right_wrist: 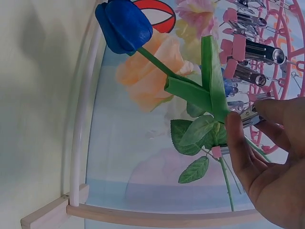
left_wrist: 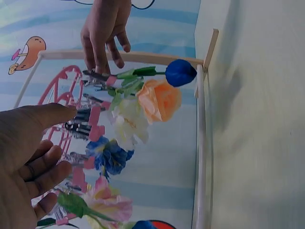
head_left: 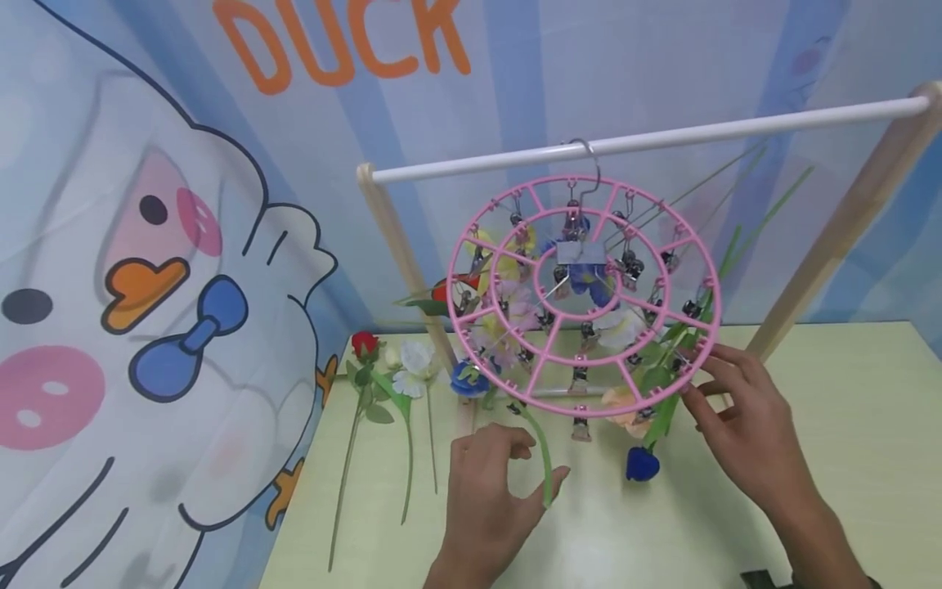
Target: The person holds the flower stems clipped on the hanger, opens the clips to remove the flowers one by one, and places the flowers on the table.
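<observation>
A round pink clip hanger (head_left: 715,294) hangs by its metal hook, with artificial flowers clipped around it. My right hand (head_left: 754,429) is at its right rim, thumb and finger pinching a metal clip (right_wrist: 250,116). By that clip hang the green leaves (right_wrist: 218,81) of a blue tulip (right_wrist: 125,26), bloom downward. Behind it is a peach rose (right_wrist: 152,71). Below the front rim, my left hand (head_left: 489,499) has relaxed fingers spread apart from the thumb. A green stem (head_left: 543,450) dangling from a clip overlaps its thumb in the head view.
The hook sits on a white bar (head_left: 478,161) between wooden posts (head_left: 846,237). On the table (head_left: 846,458), to the left, lie a red rose (head_left: 364,343) and white flowers (head_left: 415,368). A cartoon-printed backdrop (head_left: 589,65) stands behind. A small black object (head_left: 758,579) shows at the front edge.
</observation>
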A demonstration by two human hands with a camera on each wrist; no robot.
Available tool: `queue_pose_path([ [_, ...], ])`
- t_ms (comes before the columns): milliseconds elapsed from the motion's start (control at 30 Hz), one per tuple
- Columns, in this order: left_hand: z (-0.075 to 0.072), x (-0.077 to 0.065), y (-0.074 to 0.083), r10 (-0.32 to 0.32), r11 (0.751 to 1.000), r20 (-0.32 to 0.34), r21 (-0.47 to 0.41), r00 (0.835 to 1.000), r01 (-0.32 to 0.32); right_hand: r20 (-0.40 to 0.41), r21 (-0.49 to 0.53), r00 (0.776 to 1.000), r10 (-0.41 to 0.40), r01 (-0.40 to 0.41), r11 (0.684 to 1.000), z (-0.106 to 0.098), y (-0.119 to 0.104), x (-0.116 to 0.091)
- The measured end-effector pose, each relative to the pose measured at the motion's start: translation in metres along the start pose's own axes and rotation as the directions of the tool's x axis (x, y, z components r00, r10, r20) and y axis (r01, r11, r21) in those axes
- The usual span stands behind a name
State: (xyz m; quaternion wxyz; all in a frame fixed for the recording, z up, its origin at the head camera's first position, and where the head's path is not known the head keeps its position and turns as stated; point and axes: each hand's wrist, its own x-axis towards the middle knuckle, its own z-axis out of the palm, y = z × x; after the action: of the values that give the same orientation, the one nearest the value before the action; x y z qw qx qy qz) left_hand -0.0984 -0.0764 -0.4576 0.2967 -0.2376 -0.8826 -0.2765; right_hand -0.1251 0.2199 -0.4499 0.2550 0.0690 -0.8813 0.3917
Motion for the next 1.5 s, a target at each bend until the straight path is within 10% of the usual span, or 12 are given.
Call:
queue_pose_path([
  [333, 0.015, 0.0, 0.018, 0.159, 0.985, -0.064, -0.05, 0.985, -0.163, -0.039, -0.024, 0.999, -0.01, 0.009, 1.0, 0.006, -0.007, -0.01],
  [633, 0.027, 0.008, 0.042, 0.171, 0.978, 0.075, -0.136, 0.982, -0.159, -0.066, 0.03, 0.997, -0.03, 0.032, 0.999, 0.009, -0.019, -0.018],
  [967, 0.045, 0.016, 0.056, 0.256, 0.96, 0.04, -0.123, 0.966, -0.25, -0.074, 0.075, 0.994, -0.082, 0.088, 0.993, 0.014, -0.027, -0.023],
  [1500, 0.052, 0.027, 0.053, 0.152, 0.986, -0.014, -0.067, 0.988, -0.153, -0.027, 0.13, 0.999, -0.041, 0.044, 0.99, 0.013, -0.043, -0.032],
])
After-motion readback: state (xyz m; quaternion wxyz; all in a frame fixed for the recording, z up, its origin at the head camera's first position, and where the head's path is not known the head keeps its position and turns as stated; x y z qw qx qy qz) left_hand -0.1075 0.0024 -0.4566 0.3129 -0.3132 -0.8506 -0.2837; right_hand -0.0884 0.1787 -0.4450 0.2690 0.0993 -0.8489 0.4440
